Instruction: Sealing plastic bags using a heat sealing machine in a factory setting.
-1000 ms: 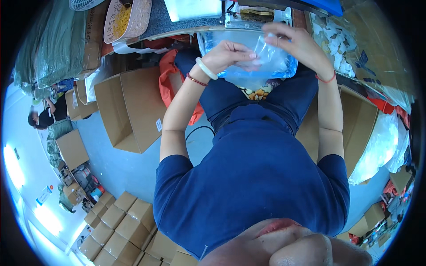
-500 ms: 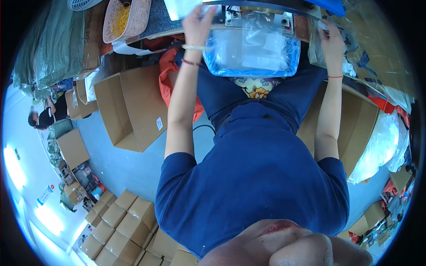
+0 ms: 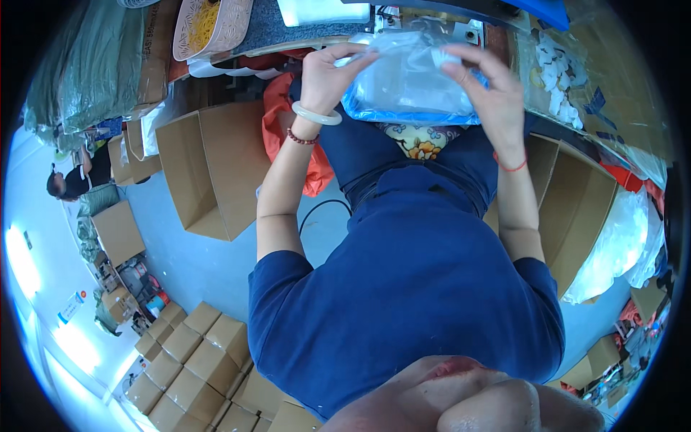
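Observation:
Above my lap, my left hand pinches one side of a transparent plastic bag between thumb and fingers. Opposite it, slightly blurred, my right hand has its thumb and fingertips closed on a small white piece, too small to name, beside the bag. Beneath both hands, a container lined with blue plastic rests on my thighs against the table edge. Transparent plastic lies inside it, partly hidden by the bag and my right hand.
A pale openwork basket of yellow rubber bands stands on the table at left. Beside it lies a white packet. Open cardboard boxes flank my legs. White scraps lie at right. Another person is far left.
Both hands have come toward each other over the container. My left hand has taken hold of the transparent bag, which is lifted. My right hand has carried the white piece leftward from the table's right side.

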The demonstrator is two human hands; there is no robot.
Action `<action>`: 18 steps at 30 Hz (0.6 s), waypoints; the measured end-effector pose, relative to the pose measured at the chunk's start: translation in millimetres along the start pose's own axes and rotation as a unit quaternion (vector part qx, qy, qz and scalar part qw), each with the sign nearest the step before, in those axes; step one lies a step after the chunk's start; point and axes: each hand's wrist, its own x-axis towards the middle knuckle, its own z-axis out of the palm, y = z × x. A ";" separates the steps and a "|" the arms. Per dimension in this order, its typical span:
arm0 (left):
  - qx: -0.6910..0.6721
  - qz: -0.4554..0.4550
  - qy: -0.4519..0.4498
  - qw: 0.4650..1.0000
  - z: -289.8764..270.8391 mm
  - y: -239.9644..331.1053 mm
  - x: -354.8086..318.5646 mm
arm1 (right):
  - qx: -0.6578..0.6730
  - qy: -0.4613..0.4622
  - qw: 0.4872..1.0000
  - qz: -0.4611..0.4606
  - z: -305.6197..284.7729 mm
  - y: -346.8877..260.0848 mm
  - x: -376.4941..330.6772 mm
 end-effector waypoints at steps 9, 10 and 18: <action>-0.118 -0.095 -0.251 0.956 18.1 30.7 -2.5 | -0.216 -0.178 0.956 -0.085 -30.8 -24.4 33.0; -0.209 -0.116 -0.312 0.920 21.5 25.4 1.3 | -0.210 -0.191 0.954 -0.093 -31.8 -17.6 37.2; -0.492 -0.277 -0.194 0.802 73.2 -24.7 50.9 | -0.547 0.055 0.831 0.081 -80.0 43.5 30.3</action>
